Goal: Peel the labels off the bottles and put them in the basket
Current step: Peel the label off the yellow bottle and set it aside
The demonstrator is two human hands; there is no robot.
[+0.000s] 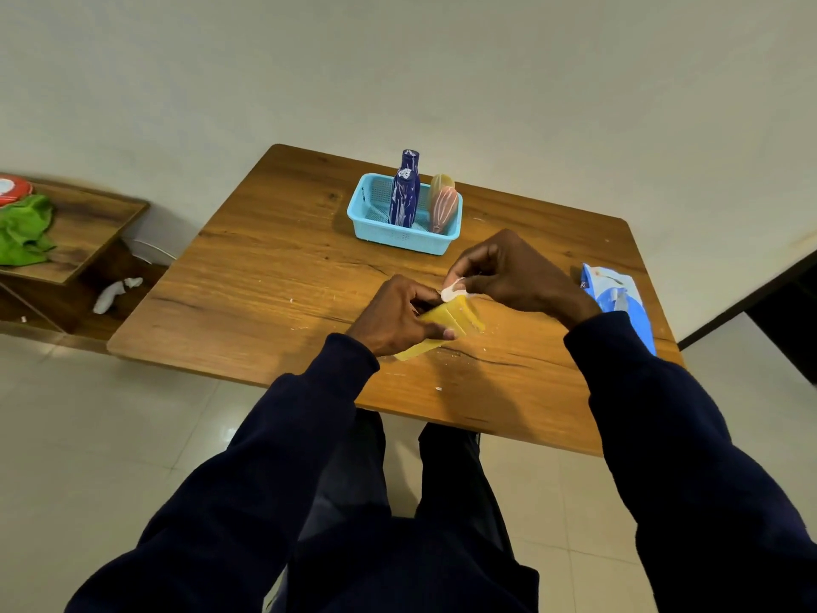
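A wooden table [274, 258] fills the middle of the frame, one corner pointing toward the top. Two dark blue sleeves [247, 471] rise from the bottom edge and meet over its near part. At the left edge stands a low wooden shelf [88, 223] with a green cloth [24, 230] heaped on it. A blue packet [619, 298] lies at the table's right side, partly behind the right sleeve. A light blue basket [376, 234] sits at the table's upper centre; inside it a dark blue bottle [404, 192] stands upright and a pink bottle [442, 205] leans against the right wall. Below the basket, near the frame's centre, the left hand [391, 316] curls round a yellow bottle [460, 318] lying tilted, low over the tabletop. Just above and right of it, the right hand [513, 272] pinches a white label [451, 292] between thumb and fingertips, its lower end touching the bottle. Tiny white scraps [437, 388] dot the wood below the hands
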